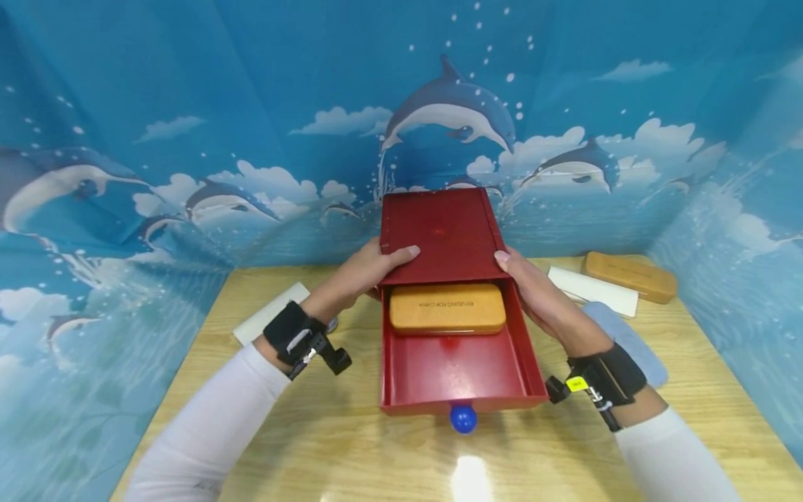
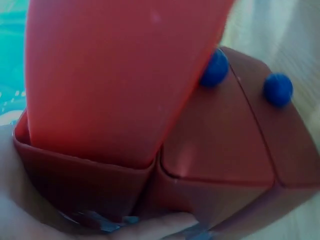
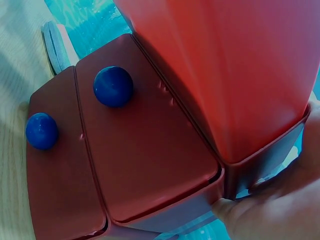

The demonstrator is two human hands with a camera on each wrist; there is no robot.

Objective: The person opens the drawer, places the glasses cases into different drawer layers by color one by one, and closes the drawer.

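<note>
A red drawer cabinet (image 1: 439,233) stands at the middle of the table, its top drawer (image 1: 452,369) pulled out toward me. Inside that drawer, near the back, lies a tan oblong case (image 1: 447,310) with printed lettering. My left hand (image 1: 366,272) grips the cabinet's left side, thumb on the top. On the opposite side my right hand (image 1: 533,293) holds it the same way. Two lower drawers with blue knobs (image 2: 278,90) are closed in both wrist views; a further blue knob (image 1: 463,419) is on the pulled-out drawer's front. The left fingers are partly hidden in the head view.
To the right lie a white oblong object (image 1: 596,289), a brown case (image 1: 630,277) and a blue-grey oblong case (image 1: 627,341). Another white oblong object (image 1: 270,314) is at the left, partly behind the left wrist. A dolphin-print curtain (image 1: 314,160) surrounds the table.
</note>
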